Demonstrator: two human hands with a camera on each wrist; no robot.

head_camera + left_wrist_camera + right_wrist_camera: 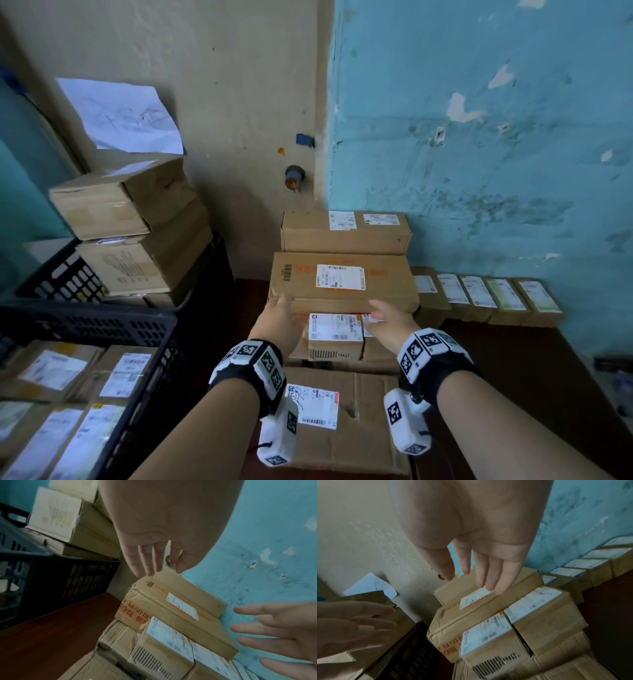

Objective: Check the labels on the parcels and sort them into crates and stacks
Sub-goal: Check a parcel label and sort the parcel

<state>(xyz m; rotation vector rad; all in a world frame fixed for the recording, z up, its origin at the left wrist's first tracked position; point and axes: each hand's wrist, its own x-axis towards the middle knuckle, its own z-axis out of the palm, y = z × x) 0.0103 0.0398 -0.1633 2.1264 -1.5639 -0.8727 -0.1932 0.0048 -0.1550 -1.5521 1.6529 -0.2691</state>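
A long cardboard parcel [342, 281] with orange print and a white label lies on top of the pile in front of me. My left hand [278, 310] reaches to its front left corner with fingers straight and spread [150, 562]. My right hand [383, 313] hovers at its front edge, also with straight fingers [488, 574]. Neither hand holds anything, and I cannot tell if they touch the box. Just below the hands sits a small labelled parcel [335, 334], seen again in the right wrist view [486, 635]. A big flat box [359, 421] with a label lies under my wrists.
A black plastic crate [102, 325] at the left holds several labelled parcels. Behind it stands a second crate stacked with brown boxes [130, 219]. Another long box [346, 231] sits against the wall. A row of small labelled parcels [489, 298] lines the blue wall on the dark red table [513, 359].
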